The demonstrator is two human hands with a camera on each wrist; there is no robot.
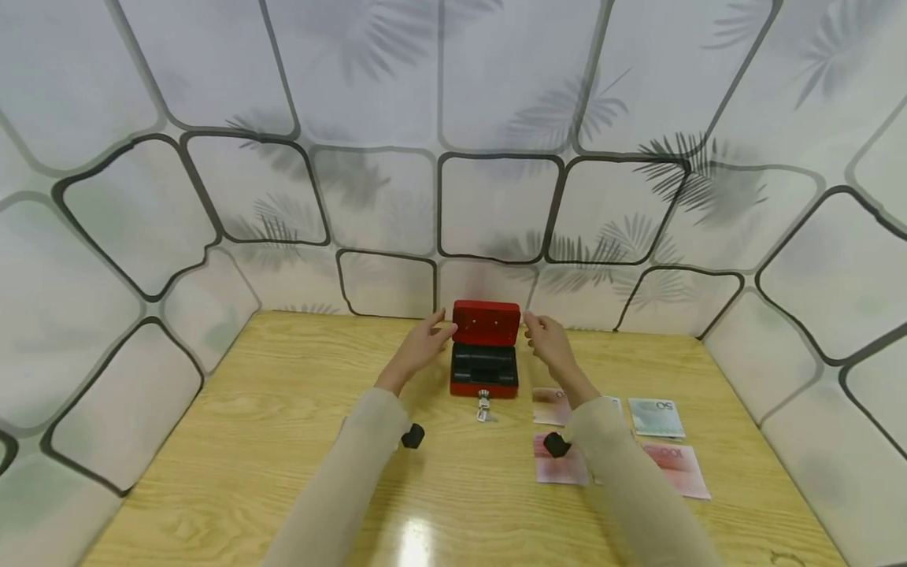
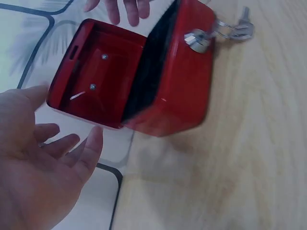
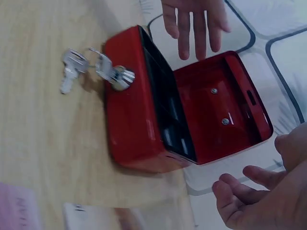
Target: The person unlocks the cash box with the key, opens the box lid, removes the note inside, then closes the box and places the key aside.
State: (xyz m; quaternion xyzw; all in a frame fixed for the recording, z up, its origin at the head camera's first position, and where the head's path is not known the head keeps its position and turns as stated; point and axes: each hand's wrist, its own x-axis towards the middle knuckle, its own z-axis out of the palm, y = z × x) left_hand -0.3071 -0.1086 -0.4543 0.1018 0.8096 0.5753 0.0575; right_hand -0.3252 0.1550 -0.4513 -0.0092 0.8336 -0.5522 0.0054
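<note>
A red cash box (image 1: 460,390) stands on the table with its lid (image 1: 485,323) raised and a black tray (image 1: 485,364) inside. Keys (image 1: 483,411) hang from the lock (image 2: 197,40) on its front. My left hand (image 1: 420,348) is at the lid's left side, thumb at the edge; contact is unclear in the left wrist view. On the other side, my right hand (image 1: 551,346) is beside the lid's right edge, its fingers (image 3: 235,191) loosely bent and a small gap showing in the right wrist view. Neither hand grips anything.
Banknotes lie to the right of the box: a 50 note (image 1: 657,417), a pink 100 note (image 1: 676,468) and further pink notes (image 1: 560,461), partly hidden by my right sleeve (image 1: 616,465). A patterned wall (image 1: 383,283) rises close behind the box on the wooden table (image 1: 283,425).
</note>
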